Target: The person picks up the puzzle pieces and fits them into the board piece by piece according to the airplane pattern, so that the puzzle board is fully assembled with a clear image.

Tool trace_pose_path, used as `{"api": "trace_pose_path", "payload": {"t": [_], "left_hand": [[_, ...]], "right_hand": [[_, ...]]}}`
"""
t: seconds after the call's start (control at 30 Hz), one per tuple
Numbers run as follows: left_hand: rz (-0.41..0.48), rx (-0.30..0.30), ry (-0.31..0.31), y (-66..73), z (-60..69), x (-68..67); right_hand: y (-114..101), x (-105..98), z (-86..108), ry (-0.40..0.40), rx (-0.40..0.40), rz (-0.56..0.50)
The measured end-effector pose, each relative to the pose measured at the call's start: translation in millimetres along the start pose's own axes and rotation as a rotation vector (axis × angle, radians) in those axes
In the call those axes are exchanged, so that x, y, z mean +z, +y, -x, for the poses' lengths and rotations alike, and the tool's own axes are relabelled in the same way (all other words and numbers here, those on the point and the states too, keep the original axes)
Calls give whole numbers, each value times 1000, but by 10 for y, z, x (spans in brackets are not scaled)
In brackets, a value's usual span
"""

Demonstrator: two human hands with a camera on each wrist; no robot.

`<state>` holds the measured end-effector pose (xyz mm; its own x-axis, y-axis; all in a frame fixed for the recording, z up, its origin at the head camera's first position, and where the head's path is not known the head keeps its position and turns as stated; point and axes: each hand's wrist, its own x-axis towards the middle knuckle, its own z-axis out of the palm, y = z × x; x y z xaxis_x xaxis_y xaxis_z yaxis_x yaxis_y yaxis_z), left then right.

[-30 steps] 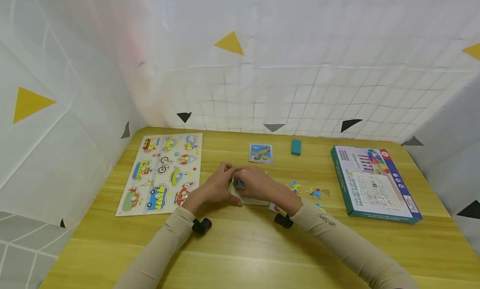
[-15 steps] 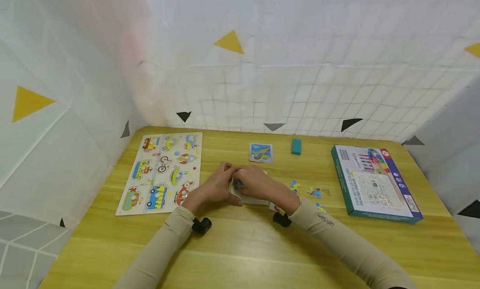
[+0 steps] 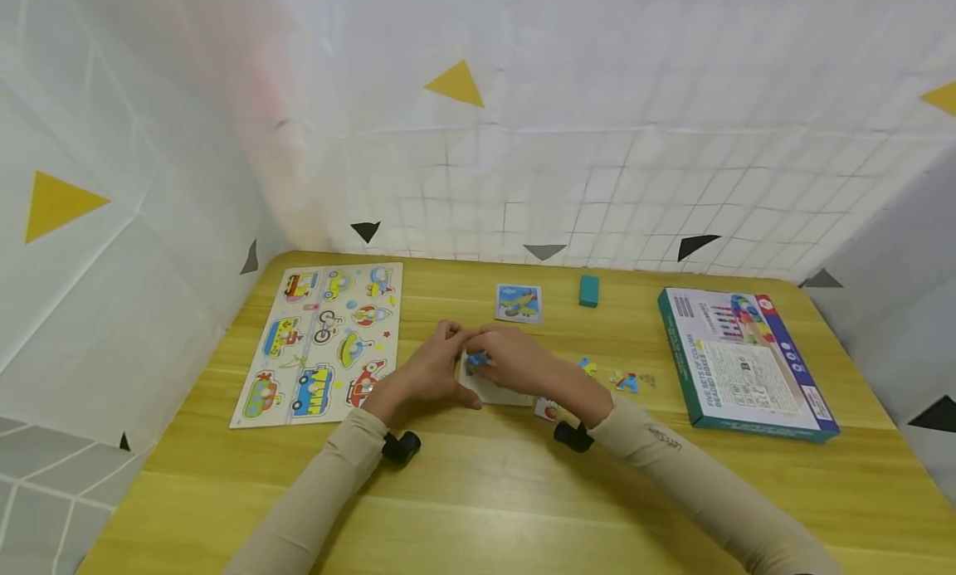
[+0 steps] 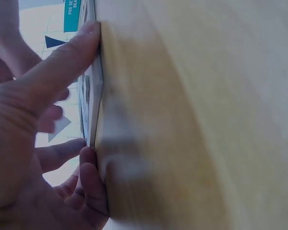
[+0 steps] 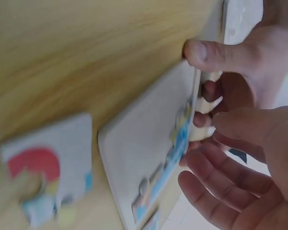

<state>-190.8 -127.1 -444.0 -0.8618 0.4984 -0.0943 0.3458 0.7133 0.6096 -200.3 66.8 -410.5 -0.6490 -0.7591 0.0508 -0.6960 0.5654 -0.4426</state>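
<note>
A small white puzzle board (image 3: 509,395) lies flat under both hands in the head view. My left hand (image 3: 429,374) grips its left side, thumb at the near corner and fingers curled at the far end; the left wrist view shows this thumb along the board's edge (image 4: 96,88). My right hand (image 3: 515,361) is over the board, its fingertips beside blue puzzle pieces (image 3: 478,360). In the right wrist view, a row of joined colourful pieces (image 5: 175,151) runs along one side of the board (image 5: 139,115), and the right hand's (image 5: 249,177) thumb and forefinger are apart.
Loose puzzle pieces (image 3: 627,382) and a card with a red shape (image 3: 546,408) are to the right. Behind lie an airplane picture (image 3: 519,304) and a teal block (image 3: 589,291). A vehicle board (image 3: 321,347) lies left, a flat box (image 3: 747,363) right.
My right hand has shifted slightly right, uncovering more of the blue pieces, and its forearm now covers more of the loose pieces. My left hand has stayed in place.
</note>
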Motion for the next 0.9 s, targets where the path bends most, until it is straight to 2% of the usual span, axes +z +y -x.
{"api": "trace_pose_path", "payload": {"t": [0.1, 0.27, 0.4, 0.67, 0.9], "left_hand": [[-2, -6, 1, 5, 4, 3], [5, -23, -2, 16, 5, 6], [8, -27, -2, 17, -5, 12], [2, -65, -12, 44, -8, 17], [3, -50, -6, 39, 4, 10]], "right_hand": [[9, -82, 99, 21, 21, 3], [25, -201, 263, 73, 17, 69], [50, -256, 366, 87, 17, 74], [130, -349, 508, 121, 27, 80], [188, -434, 617, 127, 61, 112]]}}
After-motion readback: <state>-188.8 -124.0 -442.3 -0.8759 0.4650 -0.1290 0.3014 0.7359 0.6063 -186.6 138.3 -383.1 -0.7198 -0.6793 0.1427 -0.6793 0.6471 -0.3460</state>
